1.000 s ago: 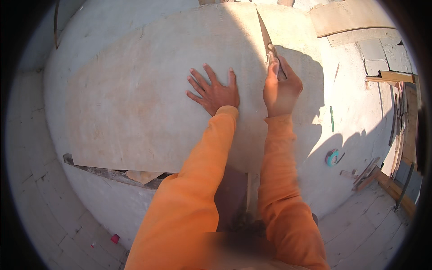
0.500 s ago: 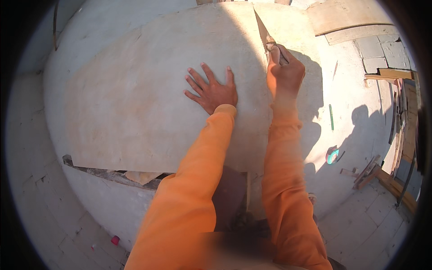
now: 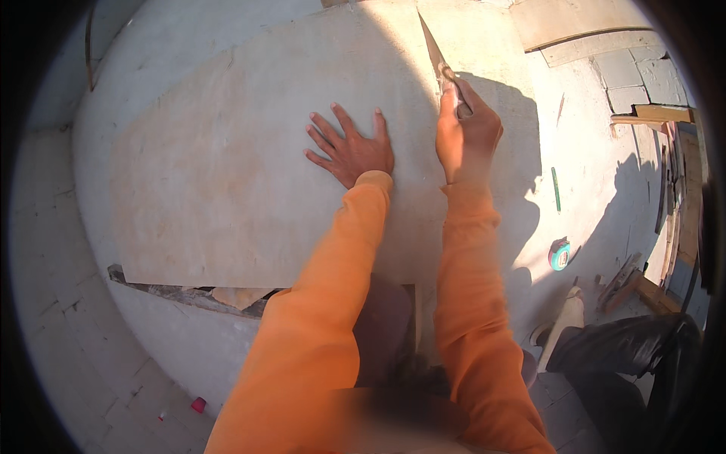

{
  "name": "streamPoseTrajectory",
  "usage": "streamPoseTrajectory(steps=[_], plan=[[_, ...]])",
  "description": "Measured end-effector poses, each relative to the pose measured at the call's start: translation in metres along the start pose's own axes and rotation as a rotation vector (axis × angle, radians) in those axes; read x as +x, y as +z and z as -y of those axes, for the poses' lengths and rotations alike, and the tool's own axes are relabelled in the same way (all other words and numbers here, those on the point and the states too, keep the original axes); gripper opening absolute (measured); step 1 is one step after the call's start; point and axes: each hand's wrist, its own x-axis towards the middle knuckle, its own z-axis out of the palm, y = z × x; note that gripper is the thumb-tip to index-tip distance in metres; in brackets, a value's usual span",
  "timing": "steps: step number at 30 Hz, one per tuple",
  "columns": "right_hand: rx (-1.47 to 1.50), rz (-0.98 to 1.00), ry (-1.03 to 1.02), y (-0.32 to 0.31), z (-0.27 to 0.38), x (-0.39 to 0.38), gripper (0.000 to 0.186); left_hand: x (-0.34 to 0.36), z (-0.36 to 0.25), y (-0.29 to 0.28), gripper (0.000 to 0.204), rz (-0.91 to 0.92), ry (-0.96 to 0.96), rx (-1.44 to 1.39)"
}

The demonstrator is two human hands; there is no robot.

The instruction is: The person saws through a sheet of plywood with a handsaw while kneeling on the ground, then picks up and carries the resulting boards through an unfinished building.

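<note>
My left hand (image 3: 352,150) lies flat with fingers spread on a large pale plywood sheet (image 3: 204,174). My right hand (image 3: 470,130), to its right, is closed around the handle of a handsaw (image 3: 431,44). The tapered blade points away from me, toward the far edge of the sheet, and lies close to the board's surface. My fingers cover most of the handle. Both my forearms wear orange sleeves, and a shadow edge crosses the sheet near the blade.
A green pencil (image 3: 556,189) and a teal tape measure (image 3: 560,255) lie to the right. Another person's dark-trousered leg (image 3: 628,348) and shoe (image 3: 566,314) are at the lower right. Wood pieces (image 3: 665,113) are stacked at the far right; a small pink object (image 3: 198,405) is lower left.
Another person's leg and foot have come into view at the lower right, and their shadow has shifted. My right hand and the handsaw have moved slightly; my left hand stays flat.
</note>
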Motion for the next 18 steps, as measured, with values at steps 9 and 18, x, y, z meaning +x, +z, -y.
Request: streamPoseTrajectory(steps=[9, 18], plan=[[0.037, -0.16, -0.015, -0.029, -0.006, -0.12, 0.03, 0.004, 0.008, -0.002, 0.084, -0.006, -0.009, 0.015], [0.097, -0.136, 0.042, -0.034, 0.003, -0.131, 0.03, 0.013, 0.018, -0.004, 0.085, -0.016, -0.019, -0.006]])
